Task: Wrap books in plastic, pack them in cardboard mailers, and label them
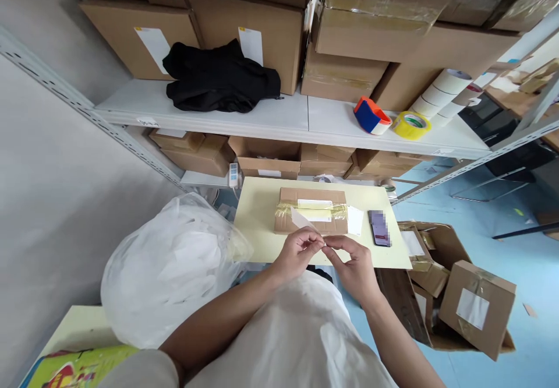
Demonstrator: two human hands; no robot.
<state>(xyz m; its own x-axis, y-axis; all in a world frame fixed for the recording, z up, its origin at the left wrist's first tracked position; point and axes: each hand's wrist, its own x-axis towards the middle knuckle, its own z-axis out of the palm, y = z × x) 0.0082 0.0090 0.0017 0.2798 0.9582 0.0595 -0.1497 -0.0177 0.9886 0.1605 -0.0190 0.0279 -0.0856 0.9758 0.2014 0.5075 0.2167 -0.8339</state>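
Both hands meet just in front of a small taped cardboard box on a pale yellow table. My left hand is closed, pinching a white paper label that rises from the fingers against the box's front. Thumb and forefinger of my right hand are pressed together close to the left fingertips, at what seems to be the label's corner. A white label under clear yellowish tape lies across the box top. To its right are another white paper and a phone.
A large clear plastic bag of white material bulges at left. On the shelf ahead lie a black garment, a tape dispenser, yellow tape and white label rolls. An open carton with packed boxes stands right.
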